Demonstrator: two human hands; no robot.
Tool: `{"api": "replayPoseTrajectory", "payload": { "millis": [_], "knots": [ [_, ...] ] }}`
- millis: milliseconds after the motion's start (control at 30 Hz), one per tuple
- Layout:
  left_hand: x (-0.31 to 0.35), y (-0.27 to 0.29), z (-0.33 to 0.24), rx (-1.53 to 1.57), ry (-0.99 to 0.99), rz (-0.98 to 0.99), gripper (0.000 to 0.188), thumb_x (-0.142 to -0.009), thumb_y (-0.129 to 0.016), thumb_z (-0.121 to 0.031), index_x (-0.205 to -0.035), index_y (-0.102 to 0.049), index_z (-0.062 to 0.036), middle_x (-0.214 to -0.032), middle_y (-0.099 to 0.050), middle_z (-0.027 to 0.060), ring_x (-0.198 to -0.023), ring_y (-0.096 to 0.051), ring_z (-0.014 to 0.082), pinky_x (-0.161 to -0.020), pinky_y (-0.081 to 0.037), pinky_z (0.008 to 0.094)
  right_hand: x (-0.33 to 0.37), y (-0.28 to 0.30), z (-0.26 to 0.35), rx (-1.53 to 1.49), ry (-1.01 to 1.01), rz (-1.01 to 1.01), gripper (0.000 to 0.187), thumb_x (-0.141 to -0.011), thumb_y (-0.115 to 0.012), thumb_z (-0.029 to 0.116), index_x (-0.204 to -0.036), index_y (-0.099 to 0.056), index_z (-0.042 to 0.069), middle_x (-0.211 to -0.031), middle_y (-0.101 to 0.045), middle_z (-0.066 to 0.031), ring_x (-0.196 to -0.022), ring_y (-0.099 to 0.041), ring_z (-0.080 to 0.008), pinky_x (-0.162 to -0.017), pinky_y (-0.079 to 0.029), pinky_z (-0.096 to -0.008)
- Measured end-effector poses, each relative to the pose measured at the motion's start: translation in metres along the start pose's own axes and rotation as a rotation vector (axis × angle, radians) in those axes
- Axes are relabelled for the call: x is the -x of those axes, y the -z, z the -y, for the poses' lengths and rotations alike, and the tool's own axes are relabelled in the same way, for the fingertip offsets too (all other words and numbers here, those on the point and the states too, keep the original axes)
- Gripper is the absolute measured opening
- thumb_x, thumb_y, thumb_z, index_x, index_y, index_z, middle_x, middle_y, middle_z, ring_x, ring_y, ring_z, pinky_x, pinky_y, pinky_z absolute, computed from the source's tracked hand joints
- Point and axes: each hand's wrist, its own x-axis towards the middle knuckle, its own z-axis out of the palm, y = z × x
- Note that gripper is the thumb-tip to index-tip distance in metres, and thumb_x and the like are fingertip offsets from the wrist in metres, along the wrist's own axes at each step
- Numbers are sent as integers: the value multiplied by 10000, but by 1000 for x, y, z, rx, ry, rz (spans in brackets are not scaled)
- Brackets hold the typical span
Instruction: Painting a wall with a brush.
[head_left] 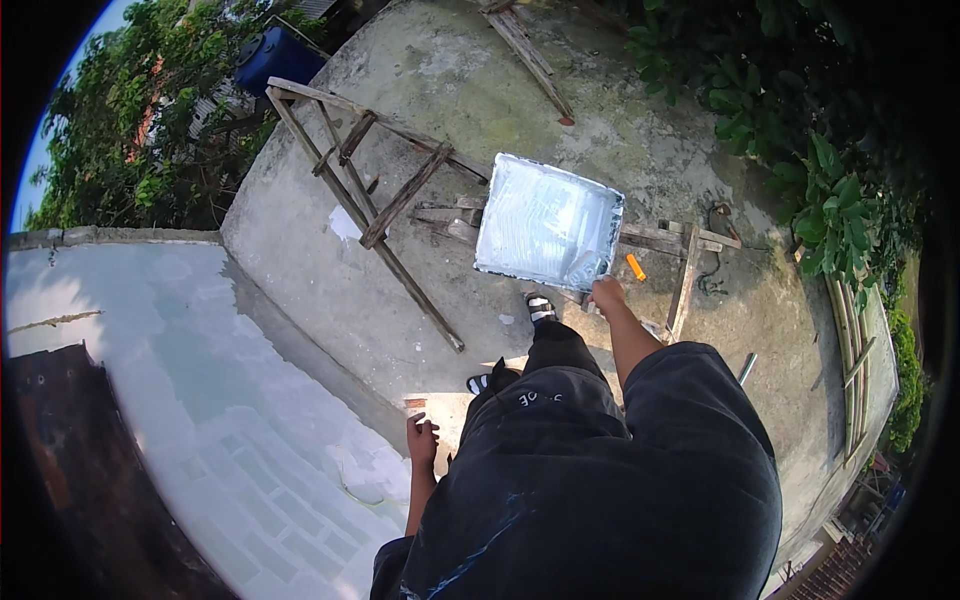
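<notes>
A square, shallow tray (548,215) with a dark rim, coated inside with white paint, is in front of me. At its near right corner my right hand (607,293) is closed round the handle end of a paint-coated tool (586,268). The tool's head lies in the paint; whether it is a brush or a roller I cannot tell. My left hand (423,437) hangs low at my left side, fingers loosely bent and apart, holding nothing. It is nearest to the partly painted block wall (250,440).
Wooden frame pieces (400,195) stand left of the tray, and a wooden beam (660,238) extends to its right. An orange object (635,267) lies beside the tray. A blue barrel (275,58) is at the back left. Leafy branches (835,205) overhang the right.
</notes>
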Motion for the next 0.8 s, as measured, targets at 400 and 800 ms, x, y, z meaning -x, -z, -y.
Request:
{"api": "replayPoseTrajectory", "payload": {
  "millis": [400, 800],
  "knots": [
    [30, 92, 154, 177, 221, -105, 305, -875, -446, -124, -1153, -441, 1, -798, -613, 147, -544, -561, 192, -471, -465, 318, 77, -34, 63, -1014, -98, 115, 95, -889, -451, 163, -954, -443, 94, -787, -537, -56, -452, -361, -101, -370, -264, -245],
    [54, 109, 238, 400, 402, -157, 281, -884, -437, -169, -1147, -465, -73, -762, -603, 80, -547, -514, 151, -478, -432, 302, 225, -142, 192, -871, 346, 534, 187, -947, -446, 174, -1132, -417, 167, -870, -575, -39, -545, -410, -104, -453, -315, -237]
  ]
}}
